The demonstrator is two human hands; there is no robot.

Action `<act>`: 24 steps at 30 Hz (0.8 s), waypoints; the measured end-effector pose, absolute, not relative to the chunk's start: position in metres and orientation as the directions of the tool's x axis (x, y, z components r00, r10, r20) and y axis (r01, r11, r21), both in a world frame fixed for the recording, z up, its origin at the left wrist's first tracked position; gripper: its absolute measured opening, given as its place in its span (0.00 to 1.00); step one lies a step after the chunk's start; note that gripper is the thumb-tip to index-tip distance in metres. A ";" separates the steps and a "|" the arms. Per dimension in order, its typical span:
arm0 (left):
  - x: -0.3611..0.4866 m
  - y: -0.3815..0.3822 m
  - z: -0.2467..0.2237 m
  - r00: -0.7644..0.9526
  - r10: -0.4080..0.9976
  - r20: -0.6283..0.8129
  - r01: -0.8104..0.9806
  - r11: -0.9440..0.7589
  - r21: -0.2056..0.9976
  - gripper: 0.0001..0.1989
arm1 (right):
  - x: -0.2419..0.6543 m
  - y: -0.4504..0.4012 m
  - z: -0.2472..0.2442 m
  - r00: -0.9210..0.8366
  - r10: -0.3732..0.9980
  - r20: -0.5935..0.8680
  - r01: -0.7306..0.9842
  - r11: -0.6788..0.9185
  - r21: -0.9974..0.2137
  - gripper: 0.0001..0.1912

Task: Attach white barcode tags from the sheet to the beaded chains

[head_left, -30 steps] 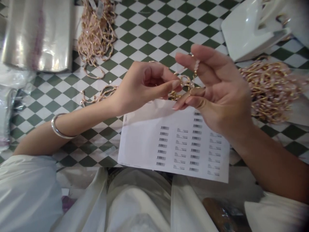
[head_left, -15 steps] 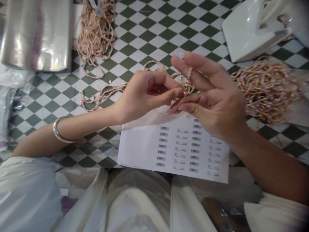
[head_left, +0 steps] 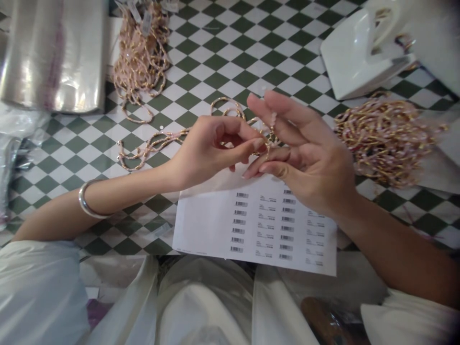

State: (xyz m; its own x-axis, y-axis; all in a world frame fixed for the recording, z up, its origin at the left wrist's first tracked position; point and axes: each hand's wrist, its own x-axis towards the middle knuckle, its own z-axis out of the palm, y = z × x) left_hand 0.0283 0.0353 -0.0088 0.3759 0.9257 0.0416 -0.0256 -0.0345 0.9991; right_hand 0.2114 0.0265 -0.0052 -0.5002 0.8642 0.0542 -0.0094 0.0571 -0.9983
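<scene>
My left hand (head_left: pixel 215 151), with a silver bangle on its wrist, pinches one end of a beaded strand (head_left: pixel 270 140) in pink and gold. The strand runs across the fingers of my right hand (head_left: pixel 309 148), which faces palm up; its thumb and lower fingers close on the strand while the upper fingers stretch out. Part of the strand is hidden behind my fingers. Under both hands lies a white sheet of barcode labels (head_left: pixel 208 215). More beaded strands (head_left: pixel 151 146) lie on the table to the left of and behind my left hand.
A heap of pink and gold strands (head_left: pixel 391 139) lies at the right, and a bundle with white tags (head_left: pixel 142 62) at the upper left. Clear plastic bags (head_left: pixel 53 52) fill the far left. A white holder (head_left: pixel 362 52) stands at the upper right on the checkered tablecloth (head_left: pixel 230 52).
The whole view has shifted slightly. Both hands keep nearly the same pose on the strand, with my left fingertips a little closer to my right fingers.
</scene>
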 end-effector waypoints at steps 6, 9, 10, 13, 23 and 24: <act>0.029 0.033 -0.008 0.368 0.928 0.050 -0.035 -0.039 0.999 0.08 | 0.212 0.027 -0.006 -0.509 0.859 0.060 0.008 0.074 -0.997 0.32; 0.029 0.033 -0.008 0.351 0.936 0.029 -0.016 -0.025 1.000 0.06 | 0.212 0.027 -0.005 -0.502 0.862 0.069 0.006 0.083 -0.996 0.31; 0.029 0.033 -0.008 0.340 0.940 0.019 -0.018 -0.014 1.000 0.06 | 0.212 0.027 -0.005 -0.500 0.863 0.072 0.006 0.087 -0.996 0.31; 0.029 0.036 -0.011 0.327 0.945 0.010 -0.034 0.001 0.999 0.05 | 0.213 0.028 -0.006 -0.494 0.867 0.069 0.031 0.097 -0.995 0.32; 0.023 0.047 -0.016 0.449 0.892 0.052 0.108 -0.112 0.988 0.17 | 0.218 0.034 -0.011 -0.488 0.866 0.110 0.127 0.194 -0.973 0.37; 0.023 0.045 -0.017 0.458 0.887 0.058 0.144 -0.139 0.980 0.18 | 0.218 0.034 -0.011 -0.496 0.862 0.103 0.126 0.189 -0.974 0.36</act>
State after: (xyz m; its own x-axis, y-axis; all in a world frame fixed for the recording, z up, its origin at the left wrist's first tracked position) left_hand 0.0233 0.0455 -0.0166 0.4580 0.8870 0.0585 0.1438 -0.1388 0.9798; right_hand 0.2179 0.0340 -0.0106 -0.4958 0.8623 0.1030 0.1265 0.1890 -0.9738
